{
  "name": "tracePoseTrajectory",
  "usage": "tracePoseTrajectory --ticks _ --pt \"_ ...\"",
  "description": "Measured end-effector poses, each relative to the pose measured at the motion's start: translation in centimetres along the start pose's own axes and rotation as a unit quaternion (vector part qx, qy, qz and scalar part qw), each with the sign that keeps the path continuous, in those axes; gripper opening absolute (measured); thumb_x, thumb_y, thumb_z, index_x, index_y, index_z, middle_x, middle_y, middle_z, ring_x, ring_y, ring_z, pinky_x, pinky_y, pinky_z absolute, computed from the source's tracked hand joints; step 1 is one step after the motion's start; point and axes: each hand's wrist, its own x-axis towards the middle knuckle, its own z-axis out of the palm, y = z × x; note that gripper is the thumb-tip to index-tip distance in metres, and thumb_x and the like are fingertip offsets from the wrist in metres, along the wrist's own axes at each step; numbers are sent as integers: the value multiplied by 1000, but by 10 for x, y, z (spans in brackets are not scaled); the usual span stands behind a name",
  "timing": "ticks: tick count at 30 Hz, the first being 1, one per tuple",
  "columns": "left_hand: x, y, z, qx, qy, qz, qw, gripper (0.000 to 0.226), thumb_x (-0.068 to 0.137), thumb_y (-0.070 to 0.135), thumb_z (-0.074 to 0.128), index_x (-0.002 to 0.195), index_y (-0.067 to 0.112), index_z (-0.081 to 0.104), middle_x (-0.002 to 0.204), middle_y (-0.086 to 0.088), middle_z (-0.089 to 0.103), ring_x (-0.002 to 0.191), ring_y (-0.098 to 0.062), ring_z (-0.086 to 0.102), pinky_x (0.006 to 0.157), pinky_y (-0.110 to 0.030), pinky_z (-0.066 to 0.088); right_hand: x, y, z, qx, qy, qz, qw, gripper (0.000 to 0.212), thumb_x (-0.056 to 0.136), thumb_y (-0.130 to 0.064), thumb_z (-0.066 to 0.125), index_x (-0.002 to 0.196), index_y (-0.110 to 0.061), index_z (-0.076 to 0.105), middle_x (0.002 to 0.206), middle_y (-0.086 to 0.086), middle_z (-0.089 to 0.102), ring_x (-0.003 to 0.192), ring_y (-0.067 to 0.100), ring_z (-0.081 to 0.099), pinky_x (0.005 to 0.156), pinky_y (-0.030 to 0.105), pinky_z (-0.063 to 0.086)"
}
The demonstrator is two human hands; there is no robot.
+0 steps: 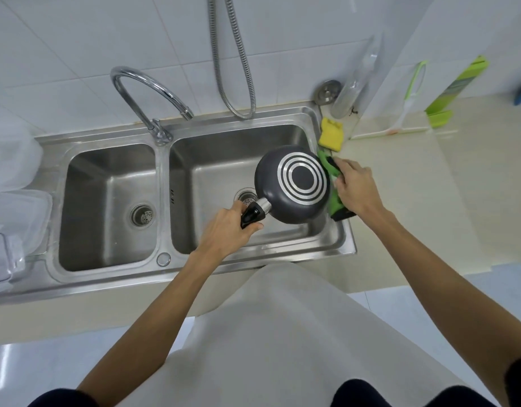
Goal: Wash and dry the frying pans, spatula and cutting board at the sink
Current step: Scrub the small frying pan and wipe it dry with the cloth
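The dark grey round frying pan (pixel 293 185) hung bottom-up over the right steel sink basin (pixel 212 171), the left hand (pixel 227 230) with its grip closed on the handle, the right hand (pixel 356 189) with its grip closed on a green cloth (pixel 331 168).

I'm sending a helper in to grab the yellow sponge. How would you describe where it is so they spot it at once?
Find the double steel sink; the sponge lies on the beige counter just past its back right corner, below a clear bottle. It is the only yellow block there, unlike the green-and-black cloth in the right hand nearer the front.
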Motion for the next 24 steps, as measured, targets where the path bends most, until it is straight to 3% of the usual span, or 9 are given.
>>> tracePoseTrajectory --ticks 9,11,14,19,21,24 --pt "-11 -2 19 -47 18 -47 998 47 87 38 73 112 10 45 80 -5 64 73 -27 62 68 -41 52 -107 59 24 -108 10 15 994 50 91 -10 59 140 -9 52 141 16 53 82 42 50 65 49 50" --pt "-16 -1 23 -45 18 -59 997 45 88 40 72 109 10 46 77 -3 60 72 -26 62 66 -40 52 -121 69 39 -135 -1 8 991 60 82 -4 73 138 -9 55 142 18 52 85 42 50 67 49 48" --pt "-23 -1 31 -67 25 -69 995 42 88 41 72 102 9 48 79 -4 60 72 -25 60 63 -36 47 -137 75 57 -132 -50 19 990 85 66 3 85 143 -9 51 148 21 46 105 49 49 79 56 48" --pt "-35 -4 36 -82 36 -51 995 38 91 40 69 96 8 50 80 -5 61 68 -22 56 60 -30 39 -148 73 70 -138 -35 16 990 59 89 1 66 146 -6 49 151 23 45 119 53 49 88 62 48" --pt "-39 -6 37 -78 38 -42 995 37 92 40 67 96 7 52 78 -6 61 66 -22 55 59 -30 37 -149 73 71 -142 -19 6 990 51 96 -14 56 146 -7 48 152 23 44 123 53 48 91 63 47" --pt "-45 -9 40 -73 37 -28 996 35 96 41 61 91 7 53 71 -4 58 62 -23 53 57 -31 34 -150 65 68 -137 -17 28 990 58 98 -37 41 148 -9 46 154 21 43 131 54 41 101 66 37"
